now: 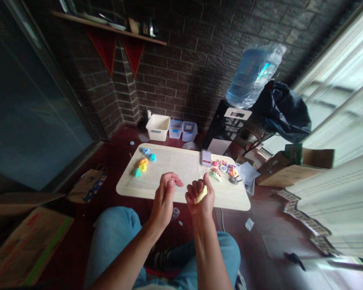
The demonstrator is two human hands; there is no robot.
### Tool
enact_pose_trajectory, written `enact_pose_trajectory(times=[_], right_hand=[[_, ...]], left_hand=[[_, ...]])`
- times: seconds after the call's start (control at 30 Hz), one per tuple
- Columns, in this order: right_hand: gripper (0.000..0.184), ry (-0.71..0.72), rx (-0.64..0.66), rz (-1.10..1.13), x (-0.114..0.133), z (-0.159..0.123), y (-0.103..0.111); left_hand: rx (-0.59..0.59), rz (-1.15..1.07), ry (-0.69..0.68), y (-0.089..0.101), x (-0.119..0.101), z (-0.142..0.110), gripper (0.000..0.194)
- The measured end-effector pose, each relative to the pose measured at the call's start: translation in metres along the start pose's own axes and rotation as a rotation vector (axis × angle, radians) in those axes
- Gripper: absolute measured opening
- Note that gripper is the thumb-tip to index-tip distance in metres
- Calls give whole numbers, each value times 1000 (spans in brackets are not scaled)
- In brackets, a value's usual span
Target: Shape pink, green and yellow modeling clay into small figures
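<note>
My right hand (203,197) curls its fingers around a lump of pale yellow modelling clay (201,195), above the front edge of a low, light-coloured table (181,194). To its left, my left hand (167,191) is held up with fingers stretched and slightly bent, holding nothing. The two hands are apart. Blue clay (144,150), yellow clay (143,166) and green clay (138,172) lie in soft lumps on the table's left side. On its right are small shaped clay pieces, among them a pale green one (215,176) and a grey one (235,180).
A phone (206,158) lies near the table's back edge. Behind stand a cream bin (158,128), clear tubs (190,131) and a water dispenser (222,129). Cardboard boxes sit at left (33,245) and right (293,165). A cable (222,219) runs down by the table's front.
</note>
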State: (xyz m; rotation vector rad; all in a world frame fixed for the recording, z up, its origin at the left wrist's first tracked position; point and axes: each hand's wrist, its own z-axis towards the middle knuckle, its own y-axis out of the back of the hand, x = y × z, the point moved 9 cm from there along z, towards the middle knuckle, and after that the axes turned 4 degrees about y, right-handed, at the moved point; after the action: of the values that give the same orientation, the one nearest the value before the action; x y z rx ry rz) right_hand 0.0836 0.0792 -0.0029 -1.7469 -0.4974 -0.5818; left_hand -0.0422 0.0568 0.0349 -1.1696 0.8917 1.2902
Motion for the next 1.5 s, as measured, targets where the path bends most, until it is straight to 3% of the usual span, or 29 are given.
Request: enact_pose_trajectory(times=[0.2,0.3,0.4,0.5,0.57,0.67,0.83,1.07,1.2,1.37,1.5], right_hand=[[65,-9,80,-24,2,-2,-7],[64,114,134,-149,13,-5,-14],[57,360,201,-493,28,-18,-26],[43,637,320,-1074,30,-40,-50],[32,780,361,-1391,27,-50,-61],[26,893,311,-1566,32,-56,-64],[29,911,288,-1425,41,-59,-57],[29,677,243,-1043,16,-57,-41],[39,680,288,-990,9,-59,-38],[46,688,347,-962,9,-64,-41],[44,654,293,-873,2,-66,-42]], left_hand=[[19,-10,56,-3,5,-2,27],[51,-98,178,-8,18,-2,28],[162,-443,484,-25,39,-9,38],[344,-801,787,-51,43,-24,46],[385,-911,881,-58,42,-29,44],[333,-947,918,-54,45,-26,40],[247,-993,870,-42,40,-14,52],[97,-1035,821,-33,37,-6,47],[59,-1025,756,-28,37,3,51],[59,-943,723,-26,34,12,61],[-61,-741,547,-13,28,15,59]])
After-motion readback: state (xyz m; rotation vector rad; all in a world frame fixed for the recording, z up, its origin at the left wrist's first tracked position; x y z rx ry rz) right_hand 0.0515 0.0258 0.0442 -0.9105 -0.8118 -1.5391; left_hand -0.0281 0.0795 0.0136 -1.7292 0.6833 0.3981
